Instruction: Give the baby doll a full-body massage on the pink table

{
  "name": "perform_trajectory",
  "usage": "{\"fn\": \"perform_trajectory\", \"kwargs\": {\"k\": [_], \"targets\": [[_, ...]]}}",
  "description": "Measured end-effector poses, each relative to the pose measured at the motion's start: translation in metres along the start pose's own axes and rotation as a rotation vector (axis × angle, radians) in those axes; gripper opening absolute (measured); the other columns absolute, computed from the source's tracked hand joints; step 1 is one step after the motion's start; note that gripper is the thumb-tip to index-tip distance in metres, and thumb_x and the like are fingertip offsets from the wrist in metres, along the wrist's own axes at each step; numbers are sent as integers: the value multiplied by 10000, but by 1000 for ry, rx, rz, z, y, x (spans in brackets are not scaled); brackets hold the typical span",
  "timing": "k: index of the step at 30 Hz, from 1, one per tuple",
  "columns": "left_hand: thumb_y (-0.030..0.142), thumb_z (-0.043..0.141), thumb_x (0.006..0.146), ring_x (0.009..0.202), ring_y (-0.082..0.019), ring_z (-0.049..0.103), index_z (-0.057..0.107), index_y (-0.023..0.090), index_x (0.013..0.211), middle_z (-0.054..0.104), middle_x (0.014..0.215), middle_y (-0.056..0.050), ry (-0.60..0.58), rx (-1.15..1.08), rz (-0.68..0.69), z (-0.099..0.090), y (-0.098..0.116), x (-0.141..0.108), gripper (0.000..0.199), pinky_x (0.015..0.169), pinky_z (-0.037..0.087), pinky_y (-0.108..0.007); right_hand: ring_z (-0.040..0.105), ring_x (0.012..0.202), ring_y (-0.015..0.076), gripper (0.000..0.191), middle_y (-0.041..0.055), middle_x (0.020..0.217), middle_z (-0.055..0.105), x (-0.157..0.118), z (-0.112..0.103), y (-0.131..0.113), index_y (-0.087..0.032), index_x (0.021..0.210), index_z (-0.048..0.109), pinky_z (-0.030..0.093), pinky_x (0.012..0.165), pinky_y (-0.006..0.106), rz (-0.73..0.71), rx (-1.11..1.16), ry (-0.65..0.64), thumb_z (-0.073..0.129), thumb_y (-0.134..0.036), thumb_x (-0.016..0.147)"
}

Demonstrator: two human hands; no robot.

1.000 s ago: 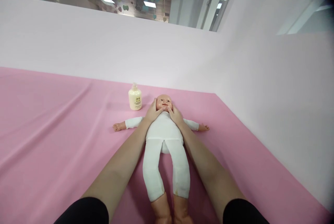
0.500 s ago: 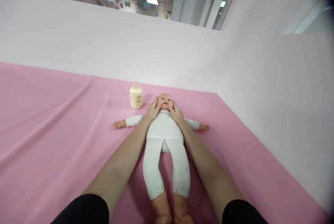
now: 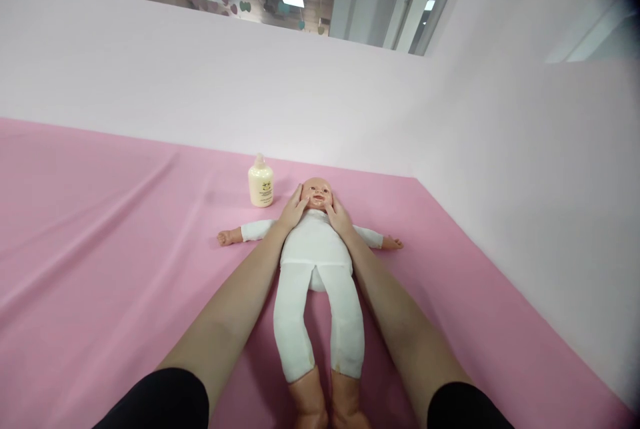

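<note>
Left hand (image 3: 292,212) and right hand (image 3: 340,217), loosely spread, cup a baby doll's face (image 3: 317,192), apparently mid-work; lotion bottle (image 3: 261,186) untouched beyond left.

Left hand (image 3: 293,212) and right hand (image 3: 340,217) cupped the cheeks of a white-clothed doll (image 3: 316,242), face up on a pink sheet (image 3: 150,249); a pale yellow bottle (image 3: 261,188) stood left of them.

Left forearm (image 3: 227,309) and right forearm (image 3: 393,302) converge toward the far middle; left hand (image 3: 293,212) and right hand (image 3: 340,217) curve, palms inward.
</note>
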State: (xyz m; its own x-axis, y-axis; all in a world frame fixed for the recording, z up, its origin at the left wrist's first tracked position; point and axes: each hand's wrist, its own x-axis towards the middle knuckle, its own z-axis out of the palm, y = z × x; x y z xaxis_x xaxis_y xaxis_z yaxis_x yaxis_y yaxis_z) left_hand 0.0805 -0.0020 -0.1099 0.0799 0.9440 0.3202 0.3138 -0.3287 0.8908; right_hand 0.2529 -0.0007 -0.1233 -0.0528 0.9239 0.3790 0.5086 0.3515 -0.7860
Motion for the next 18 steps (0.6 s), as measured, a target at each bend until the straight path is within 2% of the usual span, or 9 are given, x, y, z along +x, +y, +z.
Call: {"fn": "perform_trajectory", "kwargs": {"k": [4, 10, 15, 18], "targets": [[434, 524, 859, 1431, -219, 189, 220, 129, 1479, 205, 1548, -122, -8, 8, 30, 1, 1, -1, 755, 1177, 138, -362, 502, 1253, 245, 695, 98, 1328, 552, 1, 0, -4, -207, 1385, 406, 386, 1051, 391, 45, 8, 6, 519, -589, 816], [447, 629, 783, 1421, -250, 221, 198, 90, 1478, 217, 1540, -155, -2, -72, -20, 5, -1, 3, 892, 1161, 205, -351, 492, 1262, 222, 587, 96, 1352, 531, 6, 0, -3, -191, 1379, 406, 375, 1061, 391, 56, 79, -45, 449, -501, 883], [422, 537, 856, 1429, -243, 191, 222, 64, 1473, 212, 1543, -148, 3, -78, -70, 4, 0, 6, 780, 1167, 181, -319, 481, 1272, 200, 551, 86, 1381, 504, 7, -1, -2, -197, 1381, 406, 350, 1085, 402, 32, 173, -61, 401, -483, 910], [433, 462, 894, 1436, -225, 163, 219, 84, 1476, 189, 1551, -131, -11, -78, -81, 3, 0, 5, 721, 1173, 149, -328, 478, 1275, 199, 630, 82, 1389, 496, 4, -1, -4, -195, 1389, 394, 351, 1088, 382, 28, 204, -70, 470, -539, 866]]}}
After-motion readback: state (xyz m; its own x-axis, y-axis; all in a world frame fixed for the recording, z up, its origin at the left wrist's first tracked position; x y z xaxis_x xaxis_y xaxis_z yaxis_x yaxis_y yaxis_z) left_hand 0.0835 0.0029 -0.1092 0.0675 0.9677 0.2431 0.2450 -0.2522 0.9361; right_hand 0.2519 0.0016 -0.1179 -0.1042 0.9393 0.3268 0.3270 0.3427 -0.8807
